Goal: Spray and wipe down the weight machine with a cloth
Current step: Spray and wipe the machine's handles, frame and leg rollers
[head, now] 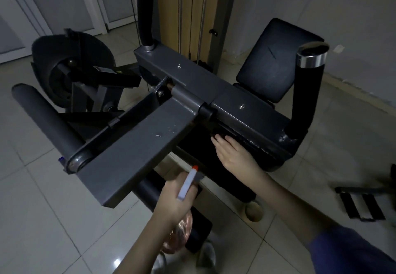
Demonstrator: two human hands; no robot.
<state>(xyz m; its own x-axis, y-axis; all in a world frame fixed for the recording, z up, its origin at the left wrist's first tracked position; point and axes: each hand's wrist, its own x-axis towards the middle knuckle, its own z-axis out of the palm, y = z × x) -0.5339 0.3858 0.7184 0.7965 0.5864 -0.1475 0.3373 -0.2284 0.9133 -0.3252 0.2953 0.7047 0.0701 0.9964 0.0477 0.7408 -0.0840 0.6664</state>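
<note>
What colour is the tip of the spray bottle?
Orange-red tip on the white spray head in the left hand; head view shows it best.

We found nothing we could read. A small sticker sat on a black bar of the weight machine, but its print was too dim and blurred for us to make out.

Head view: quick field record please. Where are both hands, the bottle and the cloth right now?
left hand: grips spray bottle, orange nozzle uppermost, near the grey beam
right hand: flat, fingers straight, resting on the black surface below the beam
cloth: cannot tell; too dark around the palm
back pad: beyond the beam, untouched
</note>
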